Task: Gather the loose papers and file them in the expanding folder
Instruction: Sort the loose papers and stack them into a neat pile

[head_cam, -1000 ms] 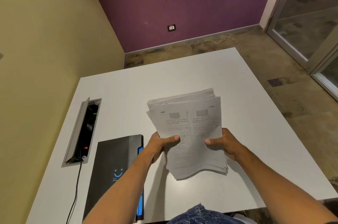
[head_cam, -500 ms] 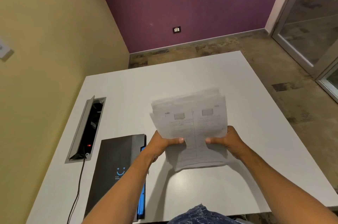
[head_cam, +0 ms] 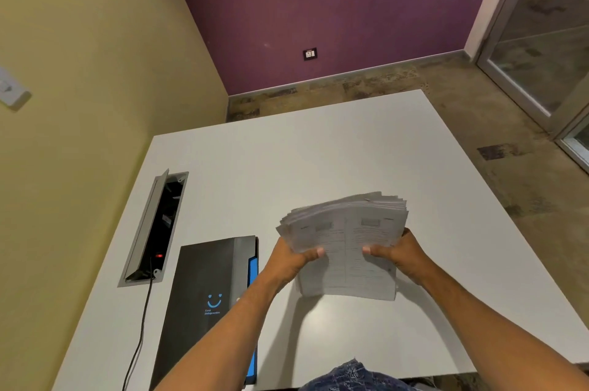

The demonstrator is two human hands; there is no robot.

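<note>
Up above the white table (head_cam: 318,151), in the head view, both hands hold one thick stack of papers (head_cam: 345,247) between them. The left hand (head_cam: 288,260) grips the stack's left edge, thumb lying across the printed top sheet and fingers hidden beneath; the right hand (head_cam: 403,255) clasps the right edge the same way, its thumb pointing inward toward the other. The stack is tilted, its far edge raised and fanned so that many sheet edges show, its near edge hanging lower, and it casts a shadow on the tabletop below. Whether that near edge touches the table cannot be told. The top sheet carries two columns of small print with a grey box at the head of each; the text is too small to read. To the left of the papers, flat on the table, lies the dark expanding folder (head_cam: 207,291), marked with a blue smile logo and showing a blue strip along its right side; the left forearm crosses over its near corner. Farther left, a recessed cable box (head_cam: 153,231) is set into the tabletop with its lid raised, a small red light glowing inside, and a black cable (head_cam: 140,333) runs from it toward the near edge.
</note>
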